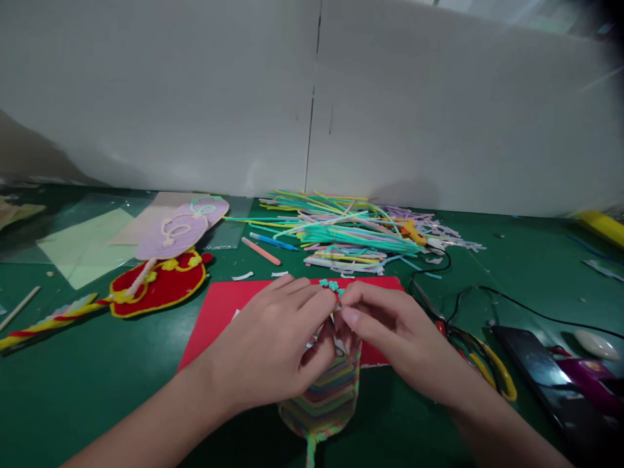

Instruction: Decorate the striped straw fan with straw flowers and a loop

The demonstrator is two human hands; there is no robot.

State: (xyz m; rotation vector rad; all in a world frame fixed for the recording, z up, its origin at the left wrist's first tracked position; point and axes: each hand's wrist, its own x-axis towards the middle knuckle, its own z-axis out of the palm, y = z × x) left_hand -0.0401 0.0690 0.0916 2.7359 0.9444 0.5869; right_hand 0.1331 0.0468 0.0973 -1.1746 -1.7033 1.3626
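A round hand fan (331, 393) covered in striped, muted-coloured pipe cleaners lies below my hands, its thin green handle pointing toward me. My left hand (277, 331) is closed over the upper part of the fan, fingers curled at its far edge. Facing it, my right hand (400, 325) pinches thumb to index finger at the same edge; what sits between those fingertips is too small to make out. Teal pipe-cleaner curls (331, 285) with a bit of red show just beyond my fingertips. My fingers hide much of the fan's upper half.
Under my hands lies a red sheet (219, 302) on the green table (88, 396). Pipe cleaners (361, 237) and an orange glue gun (412, 231) lie behind. Red and lilac fans (160, 286) are left; yellow-handled pliers (507, 383) and a phone (524, 357) are right.
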